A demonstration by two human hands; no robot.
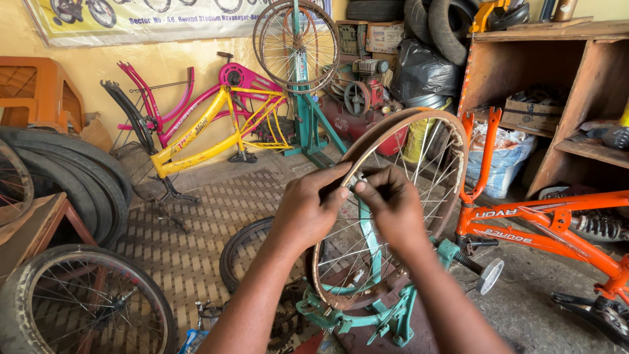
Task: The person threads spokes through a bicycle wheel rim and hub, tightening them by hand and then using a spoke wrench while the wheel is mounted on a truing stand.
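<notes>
Rusty wheel rim (419, 131) stands in a teal stand (367, 314); left hand (308, 210) and right hand (393, 203) pinch something small at the spokes (432, 177), hidden by fingertips.

We see the wheel rim (393, 196) upright in the truing stand (367, 314) on the floor, our hands (308, 210) before it; a bicycle frame (196, 131) lies behind-left, a second stand (308, 98) behind, shelves (557, 85) right, a tyred wheel (78, 301) near-left.
</notes>
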